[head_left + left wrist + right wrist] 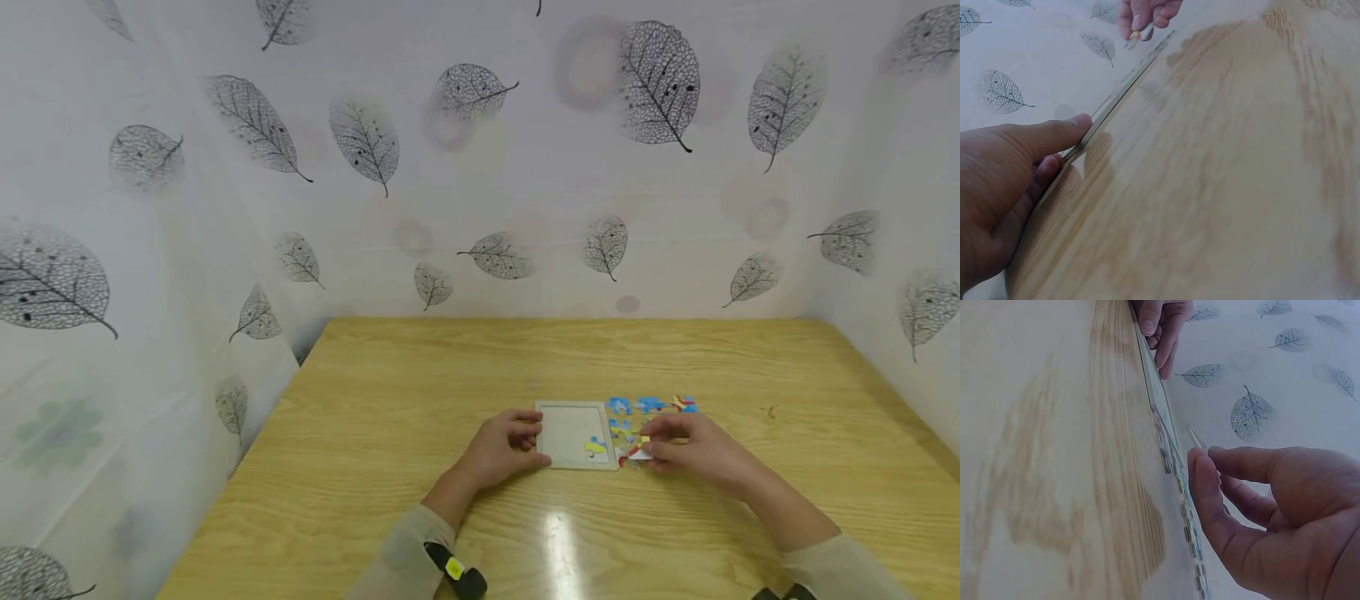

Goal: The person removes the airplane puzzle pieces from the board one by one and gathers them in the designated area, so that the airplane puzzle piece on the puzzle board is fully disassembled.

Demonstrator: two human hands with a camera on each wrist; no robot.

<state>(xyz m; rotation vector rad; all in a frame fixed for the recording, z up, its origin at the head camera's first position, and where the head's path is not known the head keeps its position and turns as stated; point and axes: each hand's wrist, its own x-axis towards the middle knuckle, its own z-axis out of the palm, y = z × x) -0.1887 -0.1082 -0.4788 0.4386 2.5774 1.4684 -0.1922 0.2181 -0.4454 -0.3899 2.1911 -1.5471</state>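
Observation:
A pale square puzzle tray (pixel 573 429) lies on the table, a yellow, blue and white jigsaw piece (pixel 596 447) in its lower right corner. My left hand (pixel 504 448) holds the tray's left side, thumb at the near corner and curled fingers farther up the edge. Between thumb and fingers, my right hand (pixel 697 450) pinches a white, red and yellow jigsaw piece (pixel 642 450) just right of the tray. In the right wrist view, that piece (pixel 1197 437) is tilted up off the table, seen nearly edge-on; the palm side partly hides it.
Several loose jigsaw pieces (pixel 649 404) lie right of the tray, some partly hidden by the right hand. The wooden table (pixel 420 367) reaches back to a leaf-patterned curtain (pixel 525 167), which also hangs at both sides. Light glares on the tabletop near me.

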